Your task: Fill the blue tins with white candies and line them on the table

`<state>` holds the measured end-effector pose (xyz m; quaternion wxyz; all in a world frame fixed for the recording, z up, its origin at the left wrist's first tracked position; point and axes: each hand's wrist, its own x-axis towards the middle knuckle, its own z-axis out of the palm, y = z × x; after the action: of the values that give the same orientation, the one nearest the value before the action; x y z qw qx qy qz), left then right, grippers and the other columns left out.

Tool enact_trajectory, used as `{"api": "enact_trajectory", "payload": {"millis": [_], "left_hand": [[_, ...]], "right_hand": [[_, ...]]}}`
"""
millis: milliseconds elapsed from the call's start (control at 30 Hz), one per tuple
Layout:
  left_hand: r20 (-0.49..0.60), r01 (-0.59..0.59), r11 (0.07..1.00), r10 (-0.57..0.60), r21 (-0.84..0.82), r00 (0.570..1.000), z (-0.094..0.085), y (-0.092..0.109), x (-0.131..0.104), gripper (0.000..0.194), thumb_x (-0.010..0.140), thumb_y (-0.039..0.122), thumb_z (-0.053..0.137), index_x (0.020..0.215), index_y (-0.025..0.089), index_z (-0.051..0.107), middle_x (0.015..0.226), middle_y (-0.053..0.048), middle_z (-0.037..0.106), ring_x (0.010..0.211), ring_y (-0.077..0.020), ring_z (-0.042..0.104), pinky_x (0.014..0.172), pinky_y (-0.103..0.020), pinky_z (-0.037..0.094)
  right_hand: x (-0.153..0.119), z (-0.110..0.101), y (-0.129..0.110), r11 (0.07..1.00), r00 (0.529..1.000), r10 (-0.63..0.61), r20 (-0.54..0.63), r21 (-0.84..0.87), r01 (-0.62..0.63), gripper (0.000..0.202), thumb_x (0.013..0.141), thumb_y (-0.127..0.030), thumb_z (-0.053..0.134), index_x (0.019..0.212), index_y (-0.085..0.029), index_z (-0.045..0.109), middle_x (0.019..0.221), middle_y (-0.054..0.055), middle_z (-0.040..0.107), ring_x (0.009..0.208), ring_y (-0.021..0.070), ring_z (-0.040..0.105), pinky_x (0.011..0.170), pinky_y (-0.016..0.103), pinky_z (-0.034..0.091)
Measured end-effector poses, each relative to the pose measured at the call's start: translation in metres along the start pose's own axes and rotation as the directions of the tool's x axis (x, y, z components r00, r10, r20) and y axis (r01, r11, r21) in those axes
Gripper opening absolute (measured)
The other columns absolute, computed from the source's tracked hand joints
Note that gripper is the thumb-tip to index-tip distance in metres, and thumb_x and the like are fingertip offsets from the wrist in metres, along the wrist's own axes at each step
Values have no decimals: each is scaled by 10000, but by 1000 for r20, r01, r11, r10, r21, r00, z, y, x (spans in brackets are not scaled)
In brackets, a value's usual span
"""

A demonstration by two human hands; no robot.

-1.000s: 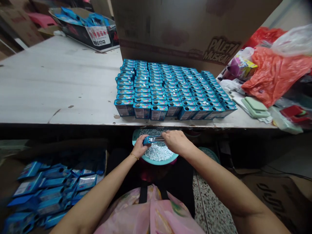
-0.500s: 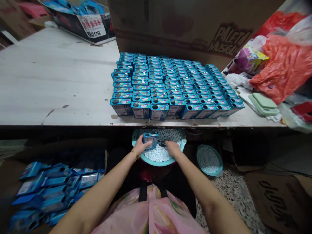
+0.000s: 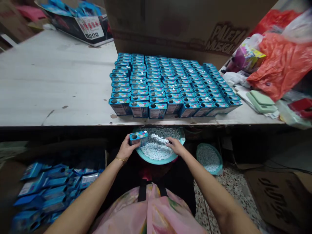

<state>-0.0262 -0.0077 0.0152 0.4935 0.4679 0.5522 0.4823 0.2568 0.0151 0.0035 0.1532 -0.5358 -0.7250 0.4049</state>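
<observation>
L grip [image 3: 125,150] clamped on blue box [image 3: 138,138]; R grip [image 3: 175,146] on scoop [image 3: 162,140] heaped w/ wht pellets [image 3: 156,137]; teal basin [image 3: 158,162] below, more inside.

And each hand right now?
Left hand: closed around a blue rectangular printed box.
Right hand: closed on what looks like a narrow scoop, buried under small white round pellets.

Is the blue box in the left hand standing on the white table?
No, the left hand holds the blue box at the left side of the teal basin, off the white table.
</observation>
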Motion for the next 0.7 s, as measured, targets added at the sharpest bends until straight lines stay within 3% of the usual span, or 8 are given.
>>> {"api": "enact_trajectory", "payload": {"millis": [167, 267, 467, 700], "left_hand": [[19, -102, 963, 101, 249, 995, 7, -3, 0, 440, 614, 318, 651, 999, 180, 488, 867, -4, 573, 816, -164, 550, 808, -318, 419], [53, -153, 912, 144, 380, 988, 16, -8, 3, 436, 632, 283, 623, 1031, 183, 478, 889, -15, 556, 829, -170, 540, 806, -318, 415], [116, -258, 829, 231, 496, 966, 27, -14, 10, 427, 647, 233, 590, 1057, 189, 480, 1026, -54, 519, 958, -210, 497, 862, -349, 382], [145, -281, 777, 242, 563, 959, 29, -13, 15, 416, 636, 213, 585, 1042, 188, 496, 1006, -52, 509, 948, -215, 485, 851, -346, 382]], "right_hand": [[-21, -49, -34, 993, 995, -98, 22, -71, 99, 281, 762, -271, 496, 1034, -213, 542, 922, 23, 613, 839, 162, 543, 758, 272, 395], [-23, -67, -62, 977, 988, -140, 71, -150, 150, 283, 774, -276, 486, 1048, -231, 541, 935, 17, 620, 846, 158, 546, 747, 259, 388], [-9, -75, -112, 869, 983, -72, 169, -472, 145, 341, 756, -315, 513, 1095, -272, 521, 938, 21, 634, 870, 185, 563, 703, 258, 380], [-6, -75, -139, 647, 984, -66, 165, -744, 168, 375, 800, -345, 427, 1168, -274, 431, 967, 63, 626, 872, 218, 570, 703, 308, 389]]}}
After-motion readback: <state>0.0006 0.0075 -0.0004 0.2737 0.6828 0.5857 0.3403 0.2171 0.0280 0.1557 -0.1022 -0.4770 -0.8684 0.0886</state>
